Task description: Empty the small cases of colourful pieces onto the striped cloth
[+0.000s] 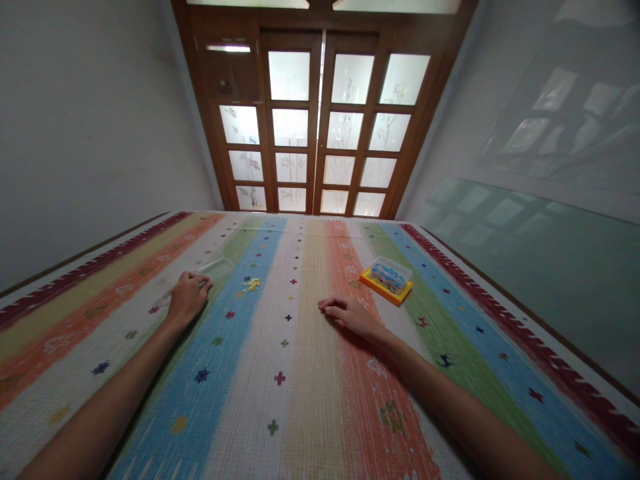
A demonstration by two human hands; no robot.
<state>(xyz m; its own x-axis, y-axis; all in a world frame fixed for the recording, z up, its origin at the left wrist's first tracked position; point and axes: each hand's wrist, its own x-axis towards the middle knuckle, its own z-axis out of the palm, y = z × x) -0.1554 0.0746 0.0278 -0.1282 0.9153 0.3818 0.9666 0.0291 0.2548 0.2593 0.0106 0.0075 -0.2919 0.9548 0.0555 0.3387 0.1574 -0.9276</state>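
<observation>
Striped in maroon, orange, blue, cream and green and dotted with small cross motifs, a woven cloth (280, 400) covers the whole table and serves as the landmark. On its blue stripe, the left hand (187, 299) is laid with fingers curled loosely; whether anything is gripped cannot be told, though the fingertips are seen touching the near end of a clear plastic lid (215, 268) lying on the cloth. Just beside that lid, on the same blue stripe, a small heap of yellow and pale pieces (252, 284) is scattered. On the orange stripe, the right hand (350, 315) is rested palm down, fingers relaxed and empty. Farther along the cloth, at the orange-green border, an orange tray with a clear box of blue pieces (387, 279) is set. Beyond the cloth's far edge, wooden doors with frosted panes (320, 127) are seen.
</observation>
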